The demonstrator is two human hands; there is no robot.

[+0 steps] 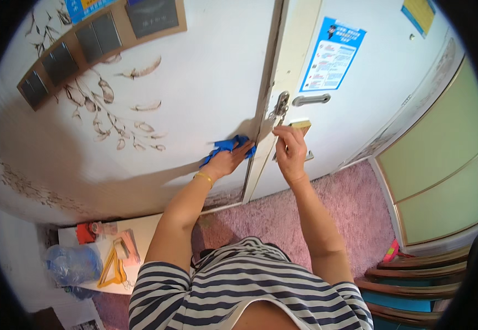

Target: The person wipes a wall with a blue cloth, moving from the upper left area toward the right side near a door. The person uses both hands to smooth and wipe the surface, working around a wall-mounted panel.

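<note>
My left hand (226,159) presses a blue cloth (231,144) against the white wall, right beside the edge of the door frame. My right hand (290,150) is raised in front of the white door's edge, its fingers bent near a metal chain (281,119) below the door lock (282,103); whether the fingertips hold the chain cannot be told. A metal door handle (311,100) is just above and to the right. Partly behind my right hand is a small wooden block-like piece (301,124) on the door.
A low white table (148,231) at lower left bears a large plastic water bottle (73,264), yellow hangers (113,268) and a red item (85,233). A chair with curved wooden slats (416,289) stands at lower right, near a green-panelled cabinet (433,165). Pink carpet (346,198) covers the floor.
</note>
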